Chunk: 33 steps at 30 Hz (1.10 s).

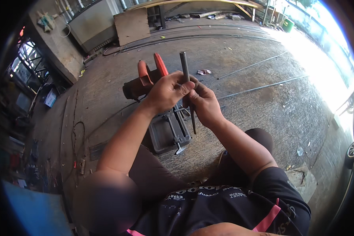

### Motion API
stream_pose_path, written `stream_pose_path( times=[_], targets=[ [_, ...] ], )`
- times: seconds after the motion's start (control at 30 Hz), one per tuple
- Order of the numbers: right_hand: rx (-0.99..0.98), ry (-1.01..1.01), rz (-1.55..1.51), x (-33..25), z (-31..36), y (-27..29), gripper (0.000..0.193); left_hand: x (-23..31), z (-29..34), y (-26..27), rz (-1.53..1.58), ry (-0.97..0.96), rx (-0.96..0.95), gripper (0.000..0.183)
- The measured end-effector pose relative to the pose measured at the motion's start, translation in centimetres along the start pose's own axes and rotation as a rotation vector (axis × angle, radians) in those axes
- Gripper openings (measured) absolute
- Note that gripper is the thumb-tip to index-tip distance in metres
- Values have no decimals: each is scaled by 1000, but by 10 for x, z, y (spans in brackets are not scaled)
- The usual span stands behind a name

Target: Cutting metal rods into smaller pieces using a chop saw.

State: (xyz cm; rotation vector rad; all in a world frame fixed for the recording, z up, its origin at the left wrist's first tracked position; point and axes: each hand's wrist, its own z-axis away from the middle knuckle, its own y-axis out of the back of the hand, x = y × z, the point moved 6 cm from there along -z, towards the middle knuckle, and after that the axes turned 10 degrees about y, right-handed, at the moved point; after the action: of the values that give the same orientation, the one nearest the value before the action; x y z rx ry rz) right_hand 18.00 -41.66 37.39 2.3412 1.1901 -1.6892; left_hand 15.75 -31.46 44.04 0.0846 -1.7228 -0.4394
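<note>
Held up in front of my chest, a dark grey metal rod or pipe [184, 65] stands nearly upright, with my left hand [167, 93] closed round it. My right hand [204, 103] is closed right beside the left, the two touching or almost so. From the right hand a slim dark tapering tool [193, 122] hangs downward; its upper part is hidden by the fingers, so I cannot tell its kind. Beneath both hands sits a cut-off saw on the floor, with a red guard [144, 74] and a grey base [158, 135] carrying a screw clamp [179, 150].
Thin metal bars [259, 88] lie on the concrete to the right, with longer ones along the back. A cable [110, 116] runs left from the saw. A brown board [131, 26] leans at the back; a green container [288, 25] stands far right, a car wheel [352, 150] nearer.
</note>
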Motion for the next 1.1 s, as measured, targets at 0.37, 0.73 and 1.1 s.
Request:
stream_pose_path(
  times=[0.37, 0.73, 1.1],
  targets=[
    [-120, -180, 54, 18, 12, -22, 19, 14, 15, 38, -258, -38, 459, 26],
    [-211, -155, -89, 17, 24, -40, 10, 33, 12, 41, 861, -306, -100, 108],
    [-262, -143, 92, 16, 28, -49, 18, 51, 26, 46, 1020, -349, -125, 119]
  ],
)
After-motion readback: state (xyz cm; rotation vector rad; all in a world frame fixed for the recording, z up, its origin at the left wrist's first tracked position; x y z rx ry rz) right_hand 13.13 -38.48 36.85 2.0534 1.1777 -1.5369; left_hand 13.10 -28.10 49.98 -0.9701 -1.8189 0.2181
